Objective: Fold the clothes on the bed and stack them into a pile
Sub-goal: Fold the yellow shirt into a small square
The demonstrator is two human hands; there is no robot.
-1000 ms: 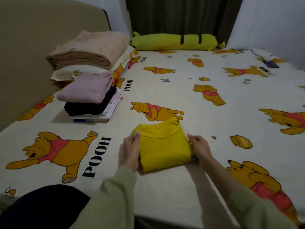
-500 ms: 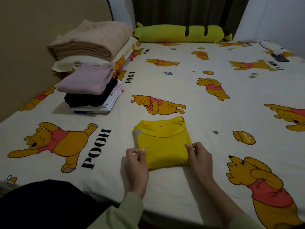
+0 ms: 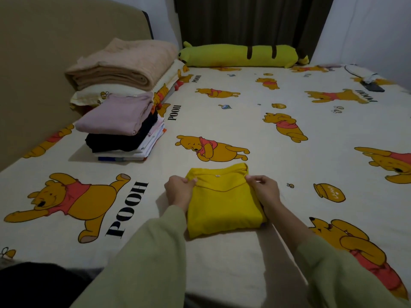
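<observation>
A yellow shirt (image 3: 223,205), folded into a small rectangle, lies on the bed (image 3: 244,121) near its front edge, collar facing away from me. My left hand (image 3: 180,190) pinches its far left corner. My right hand (image 3: 265,191) pinches the far right corner beside the collar. Further left stands a pile of folded clothes (image 3: 122,127): a pink piece on top, a black one below, white ones at the bottom.
A folded beige blanket (image 3: 120,63) rests on a pillow (image 3: 89,96) behind the pile, against the tan headboard (image 3: 44,52). A long green plush bolster (image 3: 240,55) lies along the far edge. Small dark items (image 3: 371,84) sit at the far right.
Both hands slid from the near corners of the yellow shirt up its sides to the far corners by the collar. The shirt stays flat in the same spot.
</observation>
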